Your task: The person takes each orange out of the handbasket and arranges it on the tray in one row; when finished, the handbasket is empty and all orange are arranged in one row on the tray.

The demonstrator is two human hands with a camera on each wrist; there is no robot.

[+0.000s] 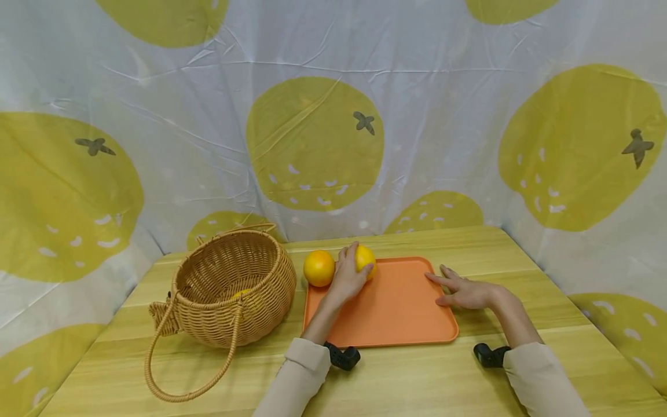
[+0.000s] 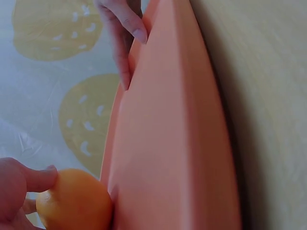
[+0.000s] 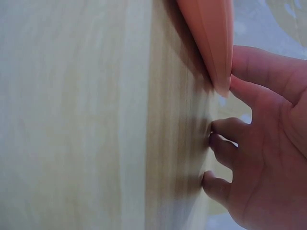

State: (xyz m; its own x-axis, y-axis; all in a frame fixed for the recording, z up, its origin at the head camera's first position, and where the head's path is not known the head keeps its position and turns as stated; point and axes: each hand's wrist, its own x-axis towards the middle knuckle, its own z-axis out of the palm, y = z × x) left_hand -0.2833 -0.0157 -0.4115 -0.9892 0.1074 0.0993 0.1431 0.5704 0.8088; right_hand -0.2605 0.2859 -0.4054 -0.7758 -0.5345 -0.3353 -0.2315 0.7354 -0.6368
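Left hand (image 1: pixel 348 278) grips one orange (image 1: pixel 368 256); right hand (image 1: pixel 466 291), fingers spread, touches the tray (image 1: pixel 401 313) between them. Just left of the left hand sits another orange (image 1: pixel 318 269), then the basket (image 1: pixel 268 313). A light grip should best prevent rolling.

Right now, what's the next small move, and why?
Probably set the held orange down on the tray and loosen the left hand: that orange looks low at the tray's back edge, beside the other orange, and the right hand already touches the tray.
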